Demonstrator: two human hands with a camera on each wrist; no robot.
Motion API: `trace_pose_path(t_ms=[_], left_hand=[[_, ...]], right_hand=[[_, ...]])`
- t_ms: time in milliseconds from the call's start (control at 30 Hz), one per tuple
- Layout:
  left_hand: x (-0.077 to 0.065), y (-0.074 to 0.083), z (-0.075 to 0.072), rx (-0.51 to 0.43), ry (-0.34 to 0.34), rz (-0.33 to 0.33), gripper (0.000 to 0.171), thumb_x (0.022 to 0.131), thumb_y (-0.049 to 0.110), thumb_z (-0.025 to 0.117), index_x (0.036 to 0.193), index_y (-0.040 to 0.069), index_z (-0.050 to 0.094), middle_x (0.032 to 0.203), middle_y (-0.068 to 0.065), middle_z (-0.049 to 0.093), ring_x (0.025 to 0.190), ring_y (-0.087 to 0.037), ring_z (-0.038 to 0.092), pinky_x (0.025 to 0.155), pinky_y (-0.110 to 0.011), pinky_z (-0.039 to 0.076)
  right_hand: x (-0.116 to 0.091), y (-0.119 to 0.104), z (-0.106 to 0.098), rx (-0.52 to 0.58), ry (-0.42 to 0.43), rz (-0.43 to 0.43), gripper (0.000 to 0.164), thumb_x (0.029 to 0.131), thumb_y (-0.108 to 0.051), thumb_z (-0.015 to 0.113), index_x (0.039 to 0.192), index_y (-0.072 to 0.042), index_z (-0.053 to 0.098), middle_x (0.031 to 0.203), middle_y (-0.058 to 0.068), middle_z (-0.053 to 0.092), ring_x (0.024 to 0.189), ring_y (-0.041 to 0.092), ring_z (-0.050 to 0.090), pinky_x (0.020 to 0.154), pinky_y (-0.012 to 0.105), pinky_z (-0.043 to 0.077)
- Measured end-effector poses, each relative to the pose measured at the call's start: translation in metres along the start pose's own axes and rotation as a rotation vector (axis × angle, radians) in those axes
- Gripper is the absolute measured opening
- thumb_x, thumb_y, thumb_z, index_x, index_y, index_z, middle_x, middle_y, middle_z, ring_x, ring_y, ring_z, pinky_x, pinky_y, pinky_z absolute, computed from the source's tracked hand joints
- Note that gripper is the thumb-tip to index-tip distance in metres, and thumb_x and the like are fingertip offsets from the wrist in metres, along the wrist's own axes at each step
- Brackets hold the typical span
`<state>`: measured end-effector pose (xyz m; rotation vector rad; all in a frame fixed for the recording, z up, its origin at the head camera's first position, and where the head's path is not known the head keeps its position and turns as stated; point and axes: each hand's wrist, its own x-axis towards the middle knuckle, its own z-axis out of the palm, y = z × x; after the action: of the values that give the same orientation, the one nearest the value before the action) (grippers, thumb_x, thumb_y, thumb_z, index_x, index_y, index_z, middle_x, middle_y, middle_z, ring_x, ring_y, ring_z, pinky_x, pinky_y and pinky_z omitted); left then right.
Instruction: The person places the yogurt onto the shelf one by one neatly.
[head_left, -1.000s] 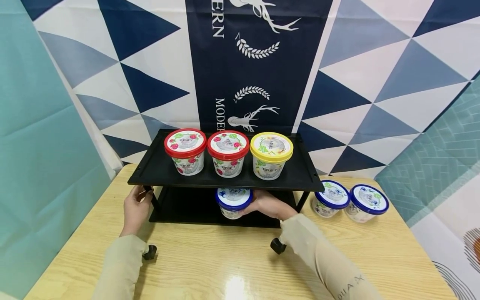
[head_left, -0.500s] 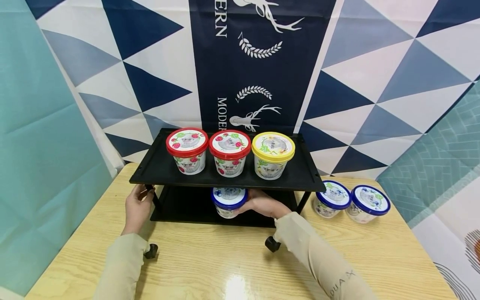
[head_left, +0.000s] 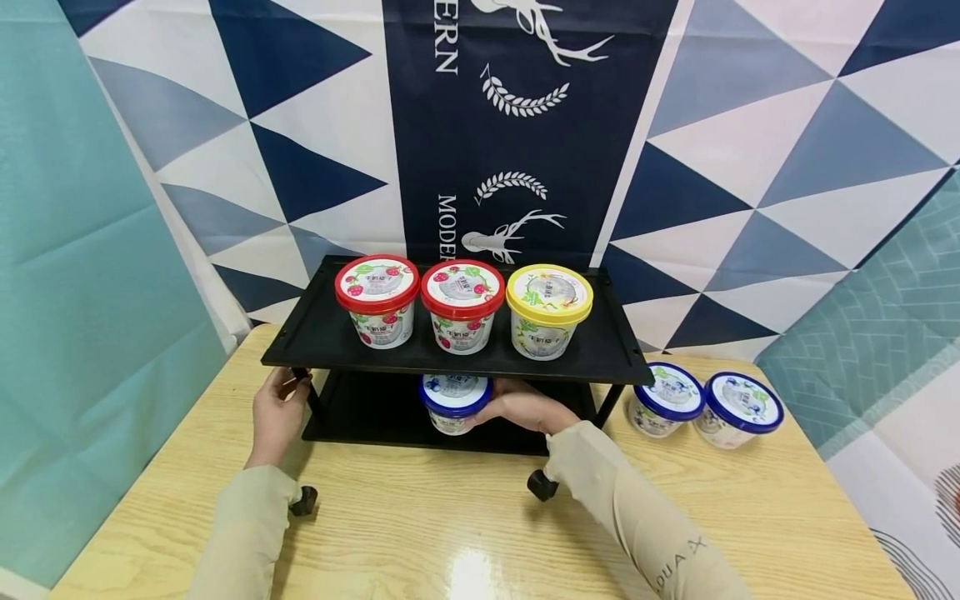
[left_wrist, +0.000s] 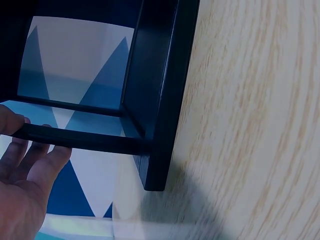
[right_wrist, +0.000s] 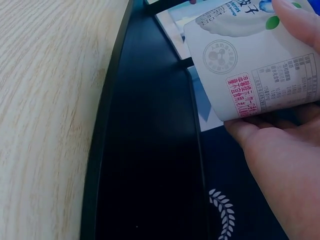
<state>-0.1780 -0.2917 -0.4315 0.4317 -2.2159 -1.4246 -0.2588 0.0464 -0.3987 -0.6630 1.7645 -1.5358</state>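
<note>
A black two-tier rack [head_left: 420,360] stands on the wooden table. My left hand [head_left: 279,417] grips its left front post [left_wrist: 95,141], thumb on one side and fingers on the other in the left wrist view. Between the tiers, my right hand [head_left: 528,407] holds a blue-lidded tub [head_left: 454,398] around its side. The tub's printed white wall [right_wrist: 250,70] fills the upper right of the right wrist view. It is over the lower tier [head_left: 360,417]; whether its base touches that tier I cannot tell. The upper tier hides the back of its lid.
Two red-lidded tubs [head_left: 377,300] and one yellow-lidded tub [head_left: 549,310] stand in a row on the upper tier. Two more blue-lidded tubs [head_left: 666,400] stand on the table right of the rack. A patterned cloth [head_left: 517,125] hangs behind.
My right hand has shifted the blue-lidded tub a little to the left between the tiers, mostly in the first half second. My left hand keeps its grip on the post.
</note>
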Motion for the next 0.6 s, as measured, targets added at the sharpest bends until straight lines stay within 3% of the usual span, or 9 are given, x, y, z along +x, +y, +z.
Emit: trace_pose_path(t_ms=[233, 600], left_hand=[[-0.0009, -0.0005, -0.0008, -0.017, -0.012, 0.002, 0.033, 0.093, 0.002, 0.049, 0.126, 0.004, 0.054, 0.118, -0.019, 0.058, 0.110, -0.027, 0.056, 0.075, 0.003, 0.040], [-0.0003, -0.0012, 0.0000, -0.028, -0.009, 0.000, 0.031, 0.093, 0.000, 0.049, 0.123, 0.002, 0.055, 0.118, -0.020, 0.057, 0.112, -0.031, 0.056, 0.073, 0.004, 0.040]], right_hand=[[0.0042, -0.0003, 0.0019, -0.016, 0.004, 0.010, 0.082, 0.075, -0.001, 0.072, 0.144, -0.010, 0.029, 0.144, 0.015, 0.040, 0.128, 0.026, 0.043, 0.110, 0.043, 0.037], [0.0105, 0.0018, 0.0066, 0.042, -0.041, -0.020, 0.080, 0.075, 0.005, 0.071, 0.142, -0.006, 0.030, 0.144, 0.018, 0.038, 0.128, 0.025, 0.044, 0.107, 0.040, 0.040]])
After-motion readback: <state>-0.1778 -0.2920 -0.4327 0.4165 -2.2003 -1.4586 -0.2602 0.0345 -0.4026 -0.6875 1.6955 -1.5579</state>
